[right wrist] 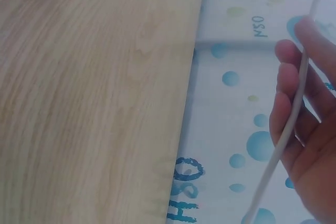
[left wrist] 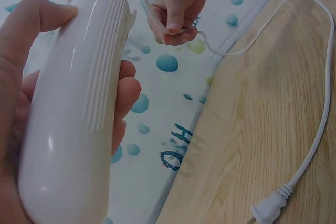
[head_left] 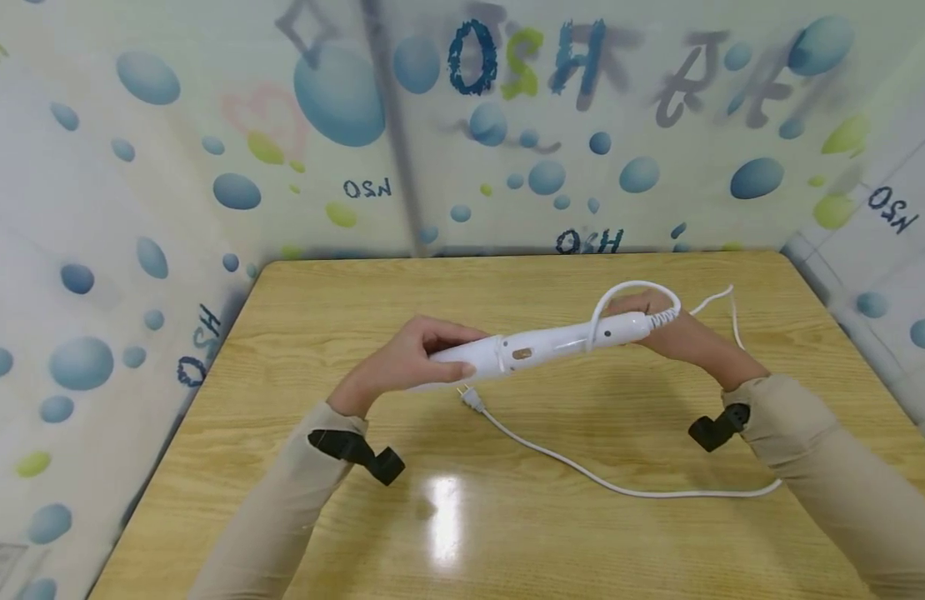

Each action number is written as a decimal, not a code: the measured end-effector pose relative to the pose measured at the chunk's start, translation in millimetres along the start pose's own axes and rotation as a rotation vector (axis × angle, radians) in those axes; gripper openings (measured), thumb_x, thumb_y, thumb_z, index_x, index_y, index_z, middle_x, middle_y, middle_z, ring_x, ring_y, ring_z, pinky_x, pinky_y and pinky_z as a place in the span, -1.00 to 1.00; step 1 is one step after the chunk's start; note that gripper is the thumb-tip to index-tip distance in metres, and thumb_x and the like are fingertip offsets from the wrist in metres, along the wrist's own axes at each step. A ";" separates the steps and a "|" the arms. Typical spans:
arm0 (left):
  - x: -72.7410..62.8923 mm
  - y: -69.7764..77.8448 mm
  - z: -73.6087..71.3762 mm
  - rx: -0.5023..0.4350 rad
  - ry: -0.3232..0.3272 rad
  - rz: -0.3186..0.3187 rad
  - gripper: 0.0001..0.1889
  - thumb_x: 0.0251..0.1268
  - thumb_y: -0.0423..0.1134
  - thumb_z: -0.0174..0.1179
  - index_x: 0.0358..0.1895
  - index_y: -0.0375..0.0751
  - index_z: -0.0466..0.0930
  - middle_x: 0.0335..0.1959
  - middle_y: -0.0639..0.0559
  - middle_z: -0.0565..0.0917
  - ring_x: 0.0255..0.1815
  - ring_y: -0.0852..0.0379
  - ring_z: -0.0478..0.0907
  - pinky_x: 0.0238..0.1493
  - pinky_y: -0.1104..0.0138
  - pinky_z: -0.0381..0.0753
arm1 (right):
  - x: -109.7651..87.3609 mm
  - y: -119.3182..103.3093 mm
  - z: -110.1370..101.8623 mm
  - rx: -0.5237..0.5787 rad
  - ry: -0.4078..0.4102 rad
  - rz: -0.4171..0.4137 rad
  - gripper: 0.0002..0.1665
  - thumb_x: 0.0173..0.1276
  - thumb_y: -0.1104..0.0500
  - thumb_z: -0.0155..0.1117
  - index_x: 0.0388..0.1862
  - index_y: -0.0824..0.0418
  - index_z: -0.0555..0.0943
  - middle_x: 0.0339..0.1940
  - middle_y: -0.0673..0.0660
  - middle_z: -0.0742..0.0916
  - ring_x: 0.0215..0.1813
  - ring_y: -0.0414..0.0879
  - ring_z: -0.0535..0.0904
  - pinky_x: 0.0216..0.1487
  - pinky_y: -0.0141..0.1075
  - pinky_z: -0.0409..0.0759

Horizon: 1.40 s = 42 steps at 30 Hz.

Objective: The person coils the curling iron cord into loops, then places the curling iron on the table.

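Note:
A white hair straightener [head_left: 556, 343] is held up over the wooden table, slanting up to the right. My left hand [head_left: 402, 357] grips its left end, thumb on the near side. In the left wrist view, the rounded, ribbed end of the straightener [left wrist: 73, 108] lies between thumb and fingers. A white power cord [right wrist: 290, 121] loops from the other end into my right hand [head_left: 676, 337], which pinches it between thumb and curled fingers, as the left wrist view shows. In the head view the right fingers are partly hidden behind the straightener. The two-pin plug [head_left: 472, 398] lies below it.
The rest of the cord [head_left: 620, 489] curves across the table [head_left: 342, 292] and passes under the right forearm. Behind the table stands a wall [head_left: 507, 183] with a bubble pattern. Black camera mounts [head_left: 357, 450] sit on both sleeved wrists.

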<state>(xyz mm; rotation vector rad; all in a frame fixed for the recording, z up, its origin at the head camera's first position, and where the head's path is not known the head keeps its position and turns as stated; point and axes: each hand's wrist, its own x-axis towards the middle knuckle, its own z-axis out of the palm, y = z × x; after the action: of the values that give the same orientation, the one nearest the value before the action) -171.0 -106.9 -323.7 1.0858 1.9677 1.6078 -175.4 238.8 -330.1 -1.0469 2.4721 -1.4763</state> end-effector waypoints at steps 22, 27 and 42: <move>-1.3 -16.0 15.7 0.101 -0.225 -0.097 -0.63 0.06 -0.35 0.26 0.00 -0.36 0.59 -0.20 -0.05 0.67 -0.36 0.19 0.54 -0.34 0.32 0.54 | 32.5 -29.4 -11.6 -0.245 -0.136 0.115 -0.88 0.20 0.17 0.30 -0.30 0.14 0.72 -0.44 -0.01 0.71 -0.51 -0.17 0.51 -0.48 -0.31 0.48; -2.7 -13.4 16.8 0.169 -0.176 -0.154 -0.65 0.06 -0.33 0.25 -0.03 -0.34 0.62 -0.25 -0.03 0.67 -0.39 0.20 0.54 -0.34 0.33 0.54 | 32.4 -38.8 -13.8 -0.273 -0.141 0.070 -0.91 0.21 0.19 0.29 -0.32 0.13 0.71 -0.43 -0.07 0.69 -0.50 -0.20 0.52 -0.46 -0.32 0.49; -2.7 -27.3 13.2 0.252 0.101 -0.317 -0.60 0.09 -0.21 0.29 0.03 -0.25 0.60 -0.26 -0.06 0.64 -0.43 0.13 0.53 -0.41 0.30 0.52 | 14.5 -61.0 -2.6 -0.322 -0.063 0.033 -0.90 0.15 0.33 0.32 -0.37 0.16 0.68 -0.41 -0.06 0.66 -0.44 -0.28 0.55 -0.42 -0.36 0.56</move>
<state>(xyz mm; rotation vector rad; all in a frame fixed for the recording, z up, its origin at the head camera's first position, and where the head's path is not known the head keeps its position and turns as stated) -168.9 -101.7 -353.6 0.7373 2.3204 1.2959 -156.2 213.7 -275.9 -1.0723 2.7253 -1.0390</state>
